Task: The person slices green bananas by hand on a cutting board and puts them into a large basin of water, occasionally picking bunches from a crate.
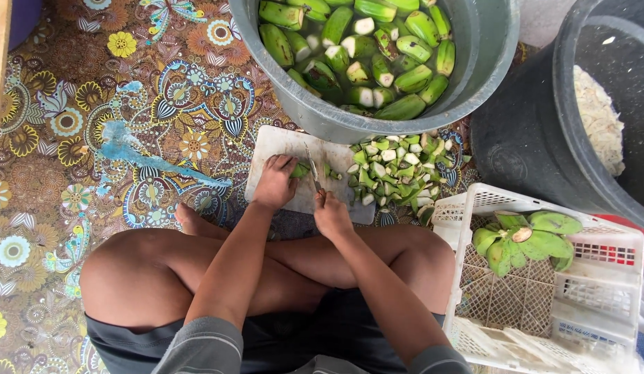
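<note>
Beyond your cutting board (288,142) sits the grey tub (484,55) of green bananas in water; the white crate (543,291) stands to the board's right. On the board, your left hand (275,181) pins a green banana piece (300,170) under curled fingers, while your right hand (331,213) grips the knife (313,172), blade beside it.

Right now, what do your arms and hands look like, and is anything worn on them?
Both arms are bare from the short grey sleeves down. The left hand and right hand are bare too: no gloves, and no watch, ring or band that shows. No markings or bandages show on either forearm.
</note>
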